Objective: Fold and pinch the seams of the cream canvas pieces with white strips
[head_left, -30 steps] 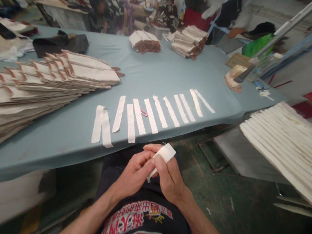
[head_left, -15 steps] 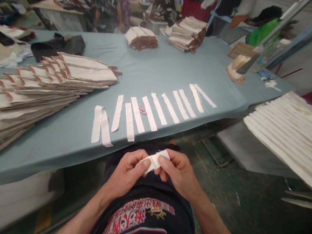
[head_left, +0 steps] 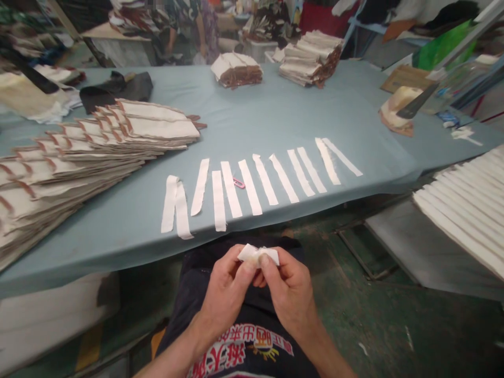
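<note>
Between both hands, above my lap, is a white fabric strip (head_left: 249, 252), bunched or folded in the middle. My left hand (head_left: 230, 278) pinches its left part with the thumb on top. My right hand (head_left: 285, 281) grips the right part, its thumb close beside the other thumb. The fingers underneath are partly hidden. On the table just ahead lie several similar white strips (head_left: 250, 189) in a loose row, the leftmost one (head_left: 169, 205) folded over. A small pink clip-like thing (head_left: 238, 182) rests among them.
The blue-green cloth-covered table (head_left: 244, 121) has its edge close to my lap. A long fanned stack of cream pieces (head_left: 157, 123) fills its left. Two bundles (head_left: 238, 71) (head_left: 311, 58) stand at the back. An iron-like object (head_left: 397, 110) sits right, near white layered material (head_left: 468, 205). A person (head_left: 189, 31) is beyond.
My hands have drawn closer together and the strip between them is more bunched, its left end now tilted up. The whole view has shifted, so the table appears farther right.
</note>
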Available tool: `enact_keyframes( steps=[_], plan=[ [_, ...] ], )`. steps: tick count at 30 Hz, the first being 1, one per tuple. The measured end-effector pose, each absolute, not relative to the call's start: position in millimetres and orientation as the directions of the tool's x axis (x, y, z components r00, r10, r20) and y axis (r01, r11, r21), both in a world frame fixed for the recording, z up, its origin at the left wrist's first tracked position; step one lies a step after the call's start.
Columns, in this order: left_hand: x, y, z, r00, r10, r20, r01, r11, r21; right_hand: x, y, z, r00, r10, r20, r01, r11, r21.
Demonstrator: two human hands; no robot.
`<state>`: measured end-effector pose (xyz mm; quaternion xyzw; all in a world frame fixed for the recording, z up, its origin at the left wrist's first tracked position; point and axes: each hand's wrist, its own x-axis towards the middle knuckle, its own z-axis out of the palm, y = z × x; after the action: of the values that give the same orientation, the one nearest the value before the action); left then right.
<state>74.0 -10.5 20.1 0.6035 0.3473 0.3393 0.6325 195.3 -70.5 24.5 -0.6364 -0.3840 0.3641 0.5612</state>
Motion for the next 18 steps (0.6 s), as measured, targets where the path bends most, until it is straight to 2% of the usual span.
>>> enact_keyframes(
  steps=[3,6,8,11,18],
  plan=[
    [77,-14,12,0.415,0.902,-0.114,-0.056,0.151,0.987,192,-73,22,0.43,0.903,0.016,0.107,-0.033,-0.994],
    [68,-12,8,0.19,0.976,-0.103,-0.063,0.116,0.991,195,-84,17,0.516,0.856,-0.013,0.007,-0.02,-1.0],
    [55,-8,11,0.038,0.996,-0.076,-0.084,0.079,0.993,202,-97,10,0.622,0.778,-0.087,-0.11,-0.023,-0.994],
    [31,-1,21,-0.138,0.988,-0.066,-0.153,0.045,0.987,219,-123,-5,0.739,0.652,-0.172,-0.201,-0.031,-0.979],
    [-13,28,36,-0.462,0.885,-0.064,-0.228,-0.049,0.972,249,-168,-38,0.848,0.426,-0.315,-0.336,-0.027,-0.941]
  ],
)
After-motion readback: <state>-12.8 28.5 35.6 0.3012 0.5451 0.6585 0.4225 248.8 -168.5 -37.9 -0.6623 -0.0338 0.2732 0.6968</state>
